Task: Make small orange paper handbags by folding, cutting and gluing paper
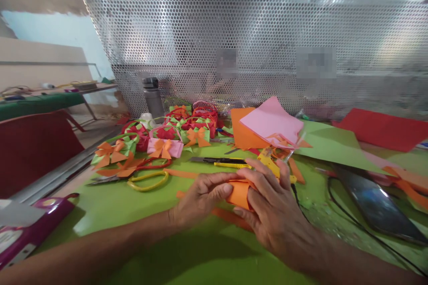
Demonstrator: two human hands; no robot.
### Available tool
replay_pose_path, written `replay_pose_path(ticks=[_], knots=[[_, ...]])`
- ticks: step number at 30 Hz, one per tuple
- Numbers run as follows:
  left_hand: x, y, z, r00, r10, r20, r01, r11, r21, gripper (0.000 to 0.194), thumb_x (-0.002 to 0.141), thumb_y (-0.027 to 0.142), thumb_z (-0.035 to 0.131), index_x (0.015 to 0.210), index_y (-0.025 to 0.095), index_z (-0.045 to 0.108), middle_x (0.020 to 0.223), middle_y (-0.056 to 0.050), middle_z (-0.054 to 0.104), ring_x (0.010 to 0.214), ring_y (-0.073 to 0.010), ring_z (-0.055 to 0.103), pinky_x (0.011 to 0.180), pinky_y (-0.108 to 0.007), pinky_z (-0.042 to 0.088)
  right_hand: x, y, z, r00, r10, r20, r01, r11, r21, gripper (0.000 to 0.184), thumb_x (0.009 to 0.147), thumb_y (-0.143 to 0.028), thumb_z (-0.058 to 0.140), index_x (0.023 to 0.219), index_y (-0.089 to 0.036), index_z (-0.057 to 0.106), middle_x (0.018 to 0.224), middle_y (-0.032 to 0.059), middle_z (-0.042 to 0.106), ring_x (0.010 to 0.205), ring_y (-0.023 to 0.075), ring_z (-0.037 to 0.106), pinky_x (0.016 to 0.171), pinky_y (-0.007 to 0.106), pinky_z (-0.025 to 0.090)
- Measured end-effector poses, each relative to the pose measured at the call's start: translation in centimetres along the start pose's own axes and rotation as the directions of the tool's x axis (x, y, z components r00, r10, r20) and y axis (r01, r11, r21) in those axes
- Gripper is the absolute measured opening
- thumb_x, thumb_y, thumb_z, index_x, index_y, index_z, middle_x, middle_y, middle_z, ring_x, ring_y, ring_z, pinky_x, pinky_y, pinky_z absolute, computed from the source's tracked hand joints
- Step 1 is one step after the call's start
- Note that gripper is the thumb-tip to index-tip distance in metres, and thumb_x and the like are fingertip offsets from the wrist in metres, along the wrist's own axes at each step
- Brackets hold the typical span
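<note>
Between my two hands, just above the green tabletop, is a small folded piece of orange paper (240,195). My left hand (203,193) pinches its left side between thumb and fingers. My right hand (272,202) is closed round the right side, its fingers curled over the top and inner edge. Behind my fingertips lies a utility knife (220,160) with a black and yellow body. A yellow glue gun (269,160) rests partly hidden behind my right hand. Under the folded piece, an orange paper strip (232,219) lies on the table.
Scissors (147,181) with a yellow handle and several small paper bags with bows (197,136) are at the left. Pink paper (272,120) and green paper (334,144) lie right. A phone (377,202), a cable (354,227), and a grey bottle (154,100) stand about; perforated metal (187,31) rises behind.
</note>
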State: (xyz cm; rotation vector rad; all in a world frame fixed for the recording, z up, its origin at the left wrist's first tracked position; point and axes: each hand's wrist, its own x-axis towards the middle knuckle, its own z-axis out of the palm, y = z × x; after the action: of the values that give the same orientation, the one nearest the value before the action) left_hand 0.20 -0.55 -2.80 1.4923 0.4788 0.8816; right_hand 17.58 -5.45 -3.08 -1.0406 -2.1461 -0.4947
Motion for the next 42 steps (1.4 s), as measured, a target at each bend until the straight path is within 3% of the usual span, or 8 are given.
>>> replay_pose_path(ticks=[7, 16, 24, 26, 30, 35, 39, 42], knots=[[0.2, -0.1, -0.6, 0.99, 0.136, 0.029, -0.139, 0.956, 0.258, 0.023, 0.081, 0.021, 0.062, 0.103, 0.017, 0.07, 0.1, -0.007, 0.071, 0.093, -0.0201, 0.066, 0.079, -0.025, 0.051, -0.3, 0.0, 0.3, 0.998, -0.03, 0.059, 0.034, 0.998, -0.06, 0.022, 0.093, -0.033, 0.039, 0.084, -0.018, 0.053, 0.112, 0.0104, 0.06, 0.119, 0.029, 0.046, 0.1, 0.058, 0.019], [0.3, -0.2, -0.8, 0.981, 0.192, 0.002, -0.173, 0.877, 0.449, 0.018, 0.079, 0.02, 0.062, 0.092, 0.011, 0.07, 0.092, -0.01, 0.073, 0.082, -0.0197, 0.068, 0.074, -0.026, 0.054, 0.1, 0.0, -0.1, 0.994, -0.035, 0.104, 0.038, 0.999, -0.023, 0.029, 0.092, -0.039, 0.039, 0.08, -0.017, 0.054, 0.109, 0.0136, 0.06, 0.118, 0.0311, 0.045, 0.098, 0.06, 0.019], [0.1, -0.5, -0.8, 0.977, 0.215, 0.009, -0.191, 0.852, 0.487, 0.018, 0.079, 0.017, 0.062, 0.097, 0.014, 0.064, 0.095, -0.008, 0.07, 0.084, -0.0171, 0.066, 0.07, -0.026, 0.055, 0.1, 0.4, 0.3, 0.996, -0.003, 0.089, 0.007, 0.999, -0.043, 0.017, 0.089, -0.02, 0.043, 0.081, -0.015, 0.058, 0.117, 0.014, 0.057, 0.122, 0.0313, 0.042, 0.1, 0.061, 0.018], [0.0, -0.6, -0.8, 0.961, 0.272, 0.042, -0.256, 0.826, 0.502, 0.021, 0.08, 0.014, 0.06, 0.101, 0.016, 0.06, 0.099, -0.008, 0.067, 0.088, -0.0162, 0.064, 0.071, -0.025, 0.055, -0.1, 0.6, 0.5, 0.994, -0.007, 0.109, 0.011, 0.999, -0.035, 0.014, 0.086, -0.019, 0.046, 0.083, -0.016, 0.059, 0.121, 0.015, 0.054, 0.124, 0.0331, 0.039, 0.098, 0.062, 0.019], [0.1, -0.5, -1.2, 0.893, 0.397, 0.215, -0.445, 0.694, 0.566, 0.029, 0.082, 0.007, 0.056, 0.108, 0.019, 0.056, 0.113, -0.009, 0.061, 0.108, -0.0179, 0.057, 0.09, -0.032, 0.049, -0.2, 0.7, 0.5, 0.984, 0.004, 0.18, 0.004, 0.999, -0.042, 0.016, 0.081, -0.015, 0.05, 0.088, -0.022, 0.062, 0.129, 0.0145, 0.047, 0.127, 0.0378, 0.033, 0.093, 0.066, 0.021], [0.4, -0.2, -1.3, 0.817, 0.445, 0.366, -0.576, 0.6, 0.555, 0.036, 0.084, 0.001, 0.051, 0.113, 0.021, 0.055, 0.125, -0.011, 0.053, 0.118, -0.0184, 0.05, 0.095, -0.03, 0.045, 0.0, 0.4, 0.1, 0.974, 0.008, 0.228, 0.004, 0.999, -0.053, 0.024, 0.077, -0.012, 0.05, 0.092, -0.026, 0.063, 0.129, 0.0149, 0.045, 0.126, 0.0412, 0.031, 0.09, 0.067, 0.024], [0.4, -0.2, -1.5, 0.885, 0.306, 0.35, -0.462, 0.663, 0.589, 0.053, 0.082, 0.011, 0.059, 0.13, 0.026, 0.043, 0.131, -0.01, 0.05, 0.122, -0.022, 0.046, 0.101, -0.038, 0.039, 0.1, 0.3, -0.1, 0.978, 0.007, 0.208, 0.006, 0.998, -0.061, 0.018, 0.077, -0.011, 0.048, 0.08, -0.023, 0.061, 0.131, 0.0147, 0.042, 0.127, 0.0406, 0.032, 0.091, 0.068, 0.024], [0.5, -0.5, -2.0, 0.944, 0.128, 0.304, -0.259, 0.858, 0.443, 0.08, 0.07, 0.027, 0.074, 0.138, 0.026, 0.031, 0.142, -0.013, 0.038, 0.129, -0.0285, 0.037, 0.105, -0.047, 0.032, 0.0, 0.3, -0.2, 0.988, -0.003, 0.156, 0.009, 0.999, -0.039, 0.019, 0.079, -0.01, 0.046, 0.079, -0.024, 0.059, 0.132, 0.0145, 0.04, 0.128, 0.0398, 0.03, 0.092, 0.068, 0.024]])
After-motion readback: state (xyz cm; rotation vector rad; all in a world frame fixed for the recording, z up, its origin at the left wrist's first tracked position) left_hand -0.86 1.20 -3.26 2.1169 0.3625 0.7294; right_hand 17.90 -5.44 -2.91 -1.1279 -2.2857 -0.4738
